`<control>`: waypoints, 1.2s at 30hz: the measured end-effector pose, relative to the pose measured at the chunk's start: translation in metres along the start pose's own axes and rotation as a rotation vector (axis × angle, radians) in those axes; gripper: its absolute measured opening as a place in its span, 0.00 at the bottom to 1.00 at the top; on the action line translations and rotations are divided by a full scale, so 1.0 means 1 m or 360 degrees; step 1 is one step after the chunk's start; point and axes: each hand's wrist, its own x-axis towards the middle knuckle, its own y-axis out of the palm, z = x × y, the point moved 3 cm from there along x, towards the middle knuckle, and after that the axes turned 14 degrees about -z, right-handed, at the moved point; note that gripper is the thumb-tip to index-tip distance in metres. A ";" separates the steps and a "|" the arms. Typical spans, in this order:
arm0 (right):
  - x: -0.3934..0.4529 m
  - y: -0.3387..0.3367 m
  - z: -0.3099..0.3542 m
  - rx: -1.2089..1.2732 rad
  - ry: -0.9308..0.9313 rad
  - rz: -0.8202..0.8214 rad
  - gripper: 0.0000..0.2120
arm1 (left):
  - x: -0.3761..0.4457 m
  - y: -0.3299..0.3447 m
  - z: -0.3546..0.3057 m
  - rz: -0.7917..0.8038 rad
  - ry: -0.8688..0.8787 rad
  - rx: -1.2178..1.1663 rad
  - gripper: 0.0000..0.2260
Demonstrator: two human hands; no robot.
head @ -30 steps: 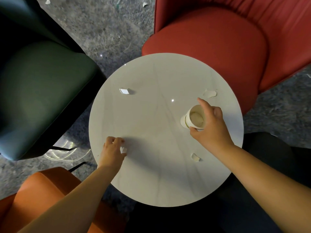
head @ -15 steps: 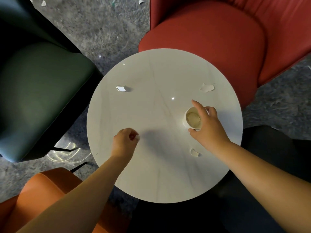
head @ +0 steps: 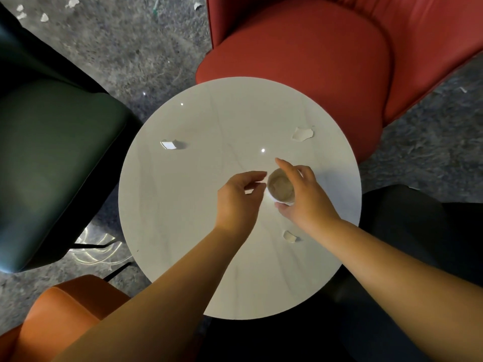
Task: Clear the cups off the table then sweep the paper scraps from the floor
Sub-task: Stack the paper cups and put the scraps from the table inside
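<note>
A white paper cup [head: 281,187] stands on the round white table [head: 183,231], right of centre, with my right hand [head: 307,202] wrapped around its side from the right. My left hand [head: 236,198] hovers just left of the cup's rim, thumb and fingers pinched on a small white paper scrap [head: 249,191]. Three more scraps lie on the table: one at the left [head: 171,145], one at the far right [head: 302,133], and one near my right wrist [head: 289,236]. Several scraps [head: 44,17] lie on the grey floor at the top left.
A red armchair [head: 313,53] touches the table's far right edge. A dark green chair [head: 52,152] stands to the left and an orange seat [head: 60,309] at the lower left. Dark clothing [head: 405,231] fills the lower right. Grey carpet [head: 130,48] lies between the chairs.
My left hand picked up a scrap from the table's near-left part and carried it right to the cup. My right hand kept hold of the cup, shifting it slightly left.
</note>
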 end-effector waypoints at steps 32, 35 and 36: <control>-0.004 -0.036 -0.052 0.0132 0.0137 -0.0183 0.43 | -0.031 0.070 0.079 0.0610 0.0056 0.0823 0.10; 0.000 -0.036 -0.051 0.0178 0.0148 -0.0188 0.42 | -0.016 0.057 0.056 0.0144 -0.0092 0.0487 0.11; 0.001 -0.036 -0.050 0.0200 0.0149 -0.0193 0.42 | -0.010 0.053 0.044 -0.0004 -0.0099 0.0372 0.11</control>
